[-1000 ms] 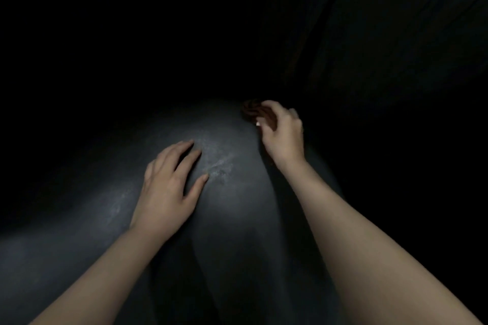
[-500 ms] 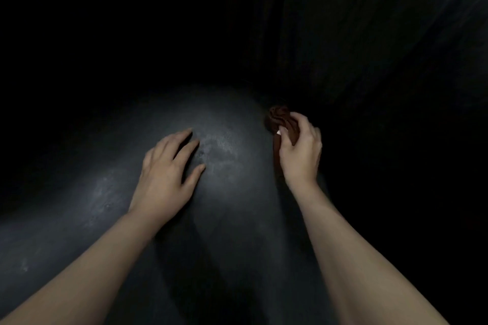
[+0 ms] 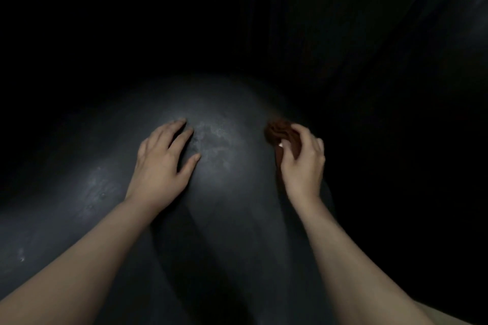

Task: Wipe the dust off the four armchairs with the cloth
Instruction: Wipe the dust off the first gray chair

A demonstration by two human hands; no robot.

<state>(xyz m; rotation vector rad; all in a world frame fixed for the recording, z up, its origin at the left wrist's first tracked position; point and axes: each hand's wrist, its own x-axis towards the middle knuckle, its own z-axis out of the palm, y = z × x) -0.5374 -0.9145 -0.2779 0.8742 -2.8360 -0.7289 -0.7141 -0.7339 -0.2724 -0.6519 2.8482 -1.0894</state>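
Observation:
A dark, rounded armchair surface [image 3: 227, 192] fills the lower middle of the head view, with pale dust smears on its lit crown. My left hand [image 3: 161, 166] rests flat on it, fingers spread and straight, just left of the dusty patch. My right hand [image 3: 303, 163] grips a bunched brown cloth [image 3: 280, 132] against the chair's right edge, fingers and thumb curled round it. Part of the cloth hangs down behind my palm.
Everything around the chair is very dark. Faint vertical folds of dark material [image 3: 396, 34] show at the upper right. More dusty marks [image 3: 97, 190] lie on the chair's left slope. Nothing else can be made out.
My right hand with the cloth slid from the top of the chair's crown down and right along its right edge. My left hand stayed pressed in place.

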